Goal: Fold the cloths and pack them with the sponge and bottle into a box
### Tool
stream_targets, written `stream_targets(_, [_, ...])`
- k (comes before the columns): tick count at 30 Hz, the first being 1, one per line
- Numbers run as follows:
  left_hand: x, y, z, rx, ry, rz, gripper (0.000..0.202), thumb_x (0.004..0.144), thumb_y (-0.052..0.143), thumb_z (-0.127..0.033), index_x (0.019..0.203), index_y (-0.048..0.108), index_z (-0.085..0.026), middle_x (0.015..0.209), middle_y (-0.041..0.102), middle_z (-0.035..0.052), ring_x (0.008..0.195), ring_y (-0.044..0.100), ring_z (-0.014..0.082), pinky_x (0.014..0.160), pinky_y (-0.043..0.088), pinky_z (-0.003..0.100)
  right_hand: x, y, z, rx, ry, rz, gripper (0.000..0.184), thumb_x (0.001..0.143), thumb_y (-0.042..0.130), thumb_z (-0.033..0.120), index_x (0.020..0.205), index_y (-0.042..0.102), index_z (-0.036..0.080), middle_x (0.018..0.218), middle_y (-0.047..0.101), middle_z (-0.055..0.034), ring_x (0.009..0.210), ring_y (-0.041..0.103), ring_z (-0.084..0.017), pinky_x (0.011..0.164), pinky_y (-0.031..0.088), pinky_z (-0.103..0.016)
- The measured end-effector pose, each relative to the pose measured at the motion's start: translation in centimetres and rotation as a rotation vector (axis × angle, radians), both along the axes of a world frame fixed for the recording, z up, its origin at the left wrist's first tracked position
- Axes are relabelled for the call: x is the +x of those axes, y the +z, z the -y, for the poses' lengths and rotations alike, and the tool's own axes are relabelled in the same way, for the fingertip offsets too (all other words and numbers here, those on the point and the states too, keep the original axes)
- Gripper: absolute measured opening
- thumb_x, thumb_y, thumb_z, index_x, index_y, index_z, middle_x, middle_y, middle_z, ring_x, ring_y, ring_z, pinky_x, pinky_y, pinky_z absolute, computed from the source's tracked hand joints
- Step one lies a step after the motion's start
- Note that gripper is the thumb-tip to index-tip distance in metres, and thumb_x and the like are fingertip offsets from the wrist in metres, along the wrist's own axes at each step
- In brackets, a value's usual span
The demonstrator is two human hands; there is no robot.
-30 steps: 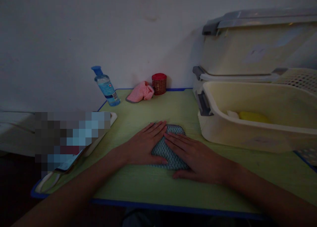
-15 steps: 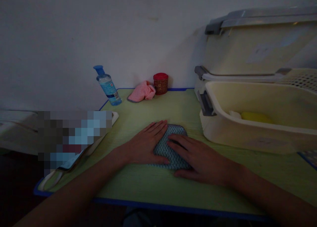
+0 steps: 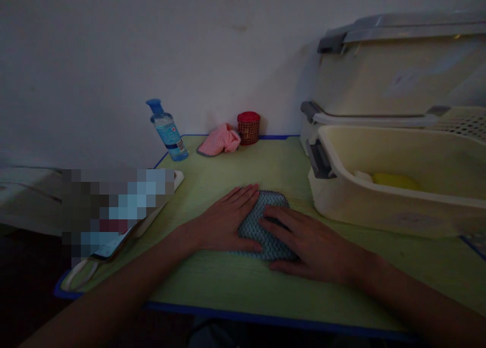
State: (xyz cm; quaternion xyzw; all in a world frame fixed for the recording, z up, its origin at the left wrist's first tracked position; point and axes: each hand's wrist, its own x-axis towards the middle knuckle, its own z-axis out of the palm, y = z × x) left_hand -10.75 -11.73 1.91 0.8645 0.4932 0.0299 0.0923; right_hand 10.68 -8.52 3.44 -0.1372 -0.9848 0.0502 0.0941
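Note:
A blue-grey textured cleaning cloth (image 3: 261, 226) with a dark stitched edge lies flat on the green table (image 3: 212, 287), in front of me. My left hand (image 3: 228, 221) rests flat across its left side, fingers stretched out and thumb pointing right. Over the cloth's right side lies my right hand (image 3: 304, 241), its fingers apart and slightly bent, the thumb near the front edge. Both palms cover parts of the cloth, so its left and right borders are mostly hidden.
A cream basket (image 3: 379, 211) on the right holds a yellow item (image 3: 395, 180). Behind it stands a lidded storage box (image 3: 375, 79). Near the wall are a blue bottle (image 3: 169, 135), a pink cloth (image 3: 218, 141) and a red-lidded canister (image 3: 249, 129). A blurred-out device (image 3: 110, 246) lies left.
The whole view has shifted very slightly, moving everything a little to the right. Both hands stay on the cloth in the same pose.

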Motion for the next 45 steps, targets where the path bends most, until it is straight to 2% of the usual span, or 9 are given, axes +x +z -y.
stream_targets(4, [0.0,-0.1,0.0,0.014,-0.001,0.005,0.103,0.071,0.041,-0.074,0.14,0.016,-0.002,0.147,0.012,0.0225,0.138,0.011,0.0282,0.111,0.012,0.043,0.2,0.0,0.4,0.047,0.058,-0.015,0.041,0.082,0.05,0.03,0.116,0.056,0.009,0.121,0.056,-0.0166,0.113,0.051,-0.025,0.095,0.043,-0.039])
stream_targets(13, [0.0,0.3,0.3,0.07,-0.013,-0.045,0.097,0.073,0.041,-0.071,0.138,0.021,-0.003,0.147,0.016,0.0211,0.137,0.015,0.0276,0.111,0.015,0.042,0.2,0.1,1.2,0.098,0.057,0.023,0.041,0.076,0.042,0.011,0.114,0.056,0.004,0.123,0.055,-0.0181,0.119,0.047,-0.024,0.098,0.042,-0.036])
stream_targets(16, [0.4,0.9,0.9,0.165,-0.053,-0.038,0.078,0.077,0.048,-0.06,0.133,0.035,-0.007,0.143,0.031,0.0184,0.132,0.031,0.0286,0.108,0.025,0.042,0.0,-0.3,1.2,0.146,0.033,-0.005,0.037,0.079,0.04,0.009,0.111,0.058,0.004,0.12,0.057,-0.0193,0.117,0.05,-0.024,0.098,0.043,-0.036])
stream_targets(19, [1.1,1.3,1.4,0.236,-0.093,-0.032,0.055,0.081,0.048,-0.047,0.12,0.049,-0.009,0.127,0.051,0.0172,0.114,0.05,0.0284,0.097,0.04,0.043,0.0,-0.7,0.9,0.175,0.015,-0.047,0.036,0.079,0.042,0.007,0.111,0.057,0.001,0.117,0.058,-0.0212,0.114,0.053,-0.024,0.098,0.044,-0.034])
stream_targets(24, [1.5,1.0,1.7,0.279,-0.132,-0.059,0.056,0.078,0.048,-0.052,0.113,0.054,-0.008,0.117,0.057,0.018,0.106,0.055,0.0301,0.085,0.048,0.042,0.2,-1.0,0.2,0.137,-0.036,-0.069,0.041,0.076,0.036,0.002,0.113,0.056,0.004,0.118,0.058,-0.019,0.113,0.054,-0.021,0.092,0.048,-0.034])
stream_targets(30, [1.4,0.8,1.6,0.31,-0.119,-0.081,0.034,0.078,0.047,-0.018,0.11,0.053,-0.008,0.12,0.057,0.0151,0.11,0.054,0.0241,0.09,0.047,0.036,0.4,-0.8,-0.3,0.002,-0.083,-0.155,0.043,0.074,0.033,0.0,0.11,0.055,0.006,0.109,0.062,-0.0156,0.102,0.06,-0.02,0.086,0.051,-0.034])
stream_targets(36, [1.3,1.3,1.3,0.293,-0.066,-0.108,0.025,0.077,0.042,-0.006,0.094,0.06,-0.012,0.098,0.061,0.0122,0.088,0.059,0.0241,0.072,0.052,0.038,0.4,-0.3,-0.2,-0.066,-0.143,-0.084,0.033,0.073,0.043,0.006,0.104,0.055,0.007,0.099,0.063,-0.0154,0.087,0.062,-0.023,0.077,0.053,-0.037])
stream_targets(40, [0.7,1.1,1.0,0.234,-0.016,0.052,0.035,0.072,0.04,0.001,0.097,0.061,-0.012,0.096,0.063,0.0093,0.089,0.059,0.0223,0.077,0.051,0.037,0.3,-0.4,-0.3,-0.056,-0.15,-0.069,0.022,0.075,0.048,0.008,0.095,0.058,0.011,0.098,0.061,-0.0122,0.085,0.06,-0.021,0.077,0.053,-0.036])
stream_targets(45, [0.1,1.1,0.4,0.11,0.148,0.348,0.031,0.078,0.04,-0.003,0.096,0.063,-0.016,0.092,0.068,0.0045,0.085,0.062,0.0176,0.077,0.048,0.03,0.3,-0.2,-0.4,-0.084,-0.196,-0.095,0.013,0.081,0.048,0.009,0.088,0.058,0.011,0.088,0.061,-0.0102,0.082,0.059,-0.02,0.073,0.051,-0.033])
